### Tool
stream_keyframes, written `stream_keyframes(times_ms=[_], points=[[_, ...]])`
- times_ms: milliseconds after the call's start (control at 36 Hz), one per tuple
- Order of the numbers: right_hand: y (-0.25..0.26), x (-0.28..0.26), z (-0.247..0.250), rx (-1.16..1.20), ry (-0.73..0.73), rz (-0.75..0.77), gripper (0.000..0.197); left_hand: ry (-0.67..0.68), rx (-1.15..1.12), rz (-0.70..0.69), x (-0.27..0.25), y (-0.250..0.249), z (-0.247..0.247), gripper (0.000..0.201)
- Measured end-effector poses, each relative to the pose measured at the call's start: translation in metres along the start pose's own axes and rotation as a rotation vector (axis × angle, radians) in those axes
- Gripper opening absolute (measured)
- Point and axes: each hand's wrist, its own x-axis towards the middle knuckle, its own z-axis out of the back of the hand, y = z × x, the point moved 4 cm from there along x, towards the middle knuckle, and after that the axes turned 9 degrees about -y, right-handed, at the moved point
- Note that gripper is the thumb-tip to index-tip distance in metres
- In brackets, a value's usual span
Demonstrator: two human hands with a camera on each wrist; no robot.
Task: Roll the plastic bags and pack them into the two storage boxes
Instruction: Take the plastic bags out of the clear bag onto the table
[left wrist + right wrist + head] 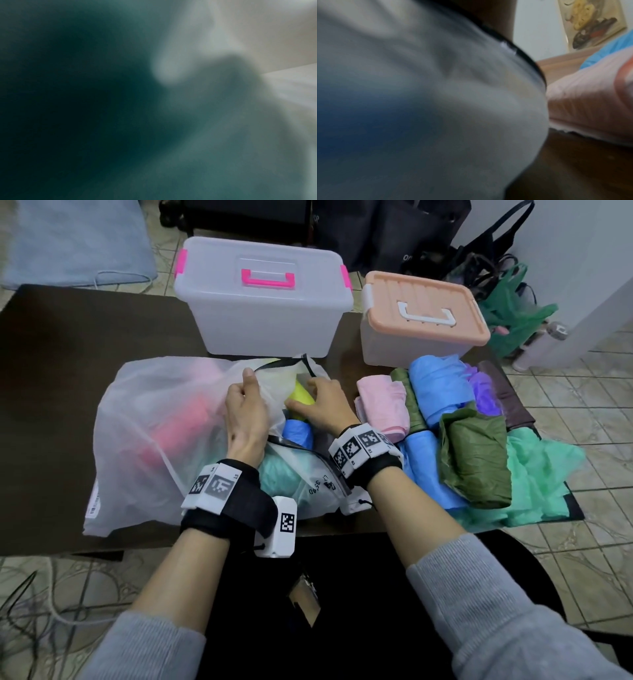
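Note:
A big translucent white bag point(147, 440) with a black-trimmed mouth lies on the dark table point(68, 354), holding coloured bags. My left hand point(250, 381) pinches the rim of its mouth. My right hand point(308, 397) reaches inside and grips a yellow-green bag point(298, 394); a blue roll point(298, 433) lies just below it. Both storage boxes stand closed behind: a clear one with pink handle point(263, 302) and a peach-lidded one point(424, 316). The right wrist view shows the white bag point(436, 94) and a pink roll point(582, 101). The left wrist view is a blur.
To the right lies a pile of rolled and loose bags: pink point(380, 402), blue point(438, 392), olive point(476, 453), purple point(483, 392), green point(541, 474). A green bag point(513, 313) and dark bags sit on the tiled floor behind. Cables lie on the floor at left.

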Motion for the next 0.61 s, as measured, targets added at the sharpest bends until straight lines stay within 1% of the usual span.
stream_keyframes(times_ms=[56, 83, 139, 194, 278, 333, 361, 389, 417, 472, 500, 556, 611], points=[[0.000, 0.001, -0.001, -0.042, 0.035, 0.015, 0.039, 0.000, 0.000, -0.002, -0.001, -0.001, 0.000, 0.039], [0.000, 0.002, -0.002, -0.057, 0.069, -0.007, 0.036, 0.001, 0.005, -0.004, -0.001, -0.001, 0.000, 0.039], [-0.002, 0.003, -0.002, -0.069, 0.124, -0.059, 0.034, 0.004, 0.015, -0.005, -0.002, -0.001, 0.000, 0.039], [-0.004, 0.006, -0.002, -0.068, 0.151, -0.099, 0.037, 0.003, 0.015, -0.006, -0.001, -0.001, 0.000, 0.041], [-0.008, 0.011, -0.001, -0.034, 0.156, -0.199, 0.041, -0.004, 0.027, -0.015, -0.001, -0.001, 0.000, 0.040], [-0.012, 0.013, 0.003, 0.053, 0.142, -0.295, 0.033, -0.004, 0.033, -0.023, -0.001, -0.001, 0.000, 0.041], [-0.012, 0.011, 0.008, 0.106, 0.139, -0.358, 0.034, -0.005, 0.039, -0.028, -0.001, -0.001, 0.000, 0.041], [-0.013, 0.010, 0.011, 0.164, 0.148, -0.425, 0.044, -0.004, 0.038, -0.033, -0.001, -0.001, 0.000, 0.041], [-0.014, 0.007, 0.013, 0.217, 0.182, -0.498, 0.056, -0.002, 0.039, -0.035, -0.001, -0.001, 0.000, 0.042], [-0.015, 0.000, 0.015, 0.351, 0.309, -0.626, 0.073, -0.003, 0.044, -0.032, -0.001, 0.000, -0.001, 0.041], [-0.018, -0.002, 0.016, 0.415, 0.355, -0.669, 0.068, -0.003, 0.046, -0.032, 0.000, 0.000, -0.001, 0.041], [-0.019, -0.010, 0.024, 0.575, 0.399, -0.737, 0.043, 0.003, 0.049, -0.045, 0.002, 0.002, -0.002, 0.042], [-0.017, -0.021, 0.037, 0.786, 0.431, -0.774, 0.028, 0.015, 0.061, -0.070, 0.004, 0.003, -0.003, 0.044]])
